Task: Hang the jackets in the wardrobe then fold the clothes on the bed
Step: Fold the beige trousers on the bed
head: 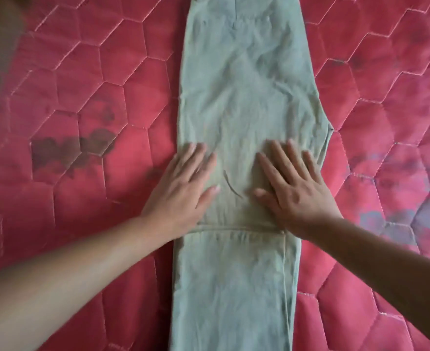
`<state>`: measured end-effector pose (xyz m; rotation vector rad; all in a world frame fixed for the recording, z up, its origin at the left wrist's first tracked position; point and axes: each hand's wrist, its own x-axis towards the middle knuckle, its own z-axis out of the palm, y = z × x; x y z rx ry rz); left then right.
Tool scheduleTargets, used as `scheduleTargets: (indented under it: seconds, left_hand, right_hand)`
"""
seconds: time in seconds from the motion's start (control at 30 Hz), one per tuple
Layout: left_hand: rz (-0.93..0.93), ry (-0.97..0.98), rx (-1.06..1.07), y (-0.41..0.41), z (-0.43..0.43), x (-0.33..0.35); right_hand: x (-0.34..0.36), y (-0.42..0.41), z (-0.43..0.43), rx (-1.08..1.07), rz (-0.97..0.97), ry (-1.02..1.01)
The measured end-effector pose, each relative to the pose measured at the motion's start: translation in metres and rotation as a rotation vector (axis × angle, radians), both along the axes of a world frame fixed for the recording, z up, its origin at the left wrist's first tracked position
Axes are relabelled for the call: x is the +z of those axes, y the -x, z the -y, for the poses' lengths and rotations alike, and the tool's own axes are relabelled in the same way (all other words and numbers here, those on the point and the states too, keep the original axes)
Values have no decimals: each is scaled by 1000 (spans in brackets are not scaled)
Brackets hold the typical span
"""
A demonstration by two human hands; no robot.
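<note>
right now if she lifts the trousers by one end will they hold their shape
Probably not. The trousers look like thin cloth, creased and lying flat on the quilt, so they would likely droop. Both hands press them flat, suggesting they shift easily.

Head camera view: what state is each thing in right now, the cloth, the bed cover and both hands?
Pale green garment: spread lengthwise on the bed, wrinkled, one layer folded over another with a hem edge across it.
Red quilted bedcover: flat under the garment, with dark blotches.
Left hand: open, palm down, pressing the garment's left edge.
Right hand: open, fingers spread, pressing the garment flat.
</note>
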<state>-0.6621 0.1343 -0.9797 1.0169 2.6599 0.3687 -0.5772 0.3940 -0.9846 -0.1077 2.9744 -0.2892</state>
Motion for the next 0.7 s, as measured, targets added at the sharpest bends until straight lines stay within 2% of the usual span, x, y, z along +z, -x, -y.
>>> scheduleTargets:
  seconds: [0.13,0.23,0.33,0.4,0.5,0.57,0.63,0.7]
  left_hand:
    - [-80,117,-27,-11,14,-24]
    - [17,93,-25,-4,12,-15]
    - [118,-92,114,-7,8,15]
    - [194,-21,117,-27,11,37]
    - [301,164,104,-65,23,46]
    - [305,139,219,-75,29,44]
    - [523,-22,377,-82,30,48]
    - [843,-221,569,-90,33,57]
  right_hand:
    - [-16,-13,-3,-46,29,-21]
    - [-9,-12,1,-41,54,-25]
    - [13,-17,13,-208,61,171]
    - [32,-38,29,-291,61,270]
    - [37,-82,50,-273,230,279]
    - [37,-89,49,-351,368,323]
    - [45,-88,46,-522,438,488]
    - [53,-89,45,-707,484,800]
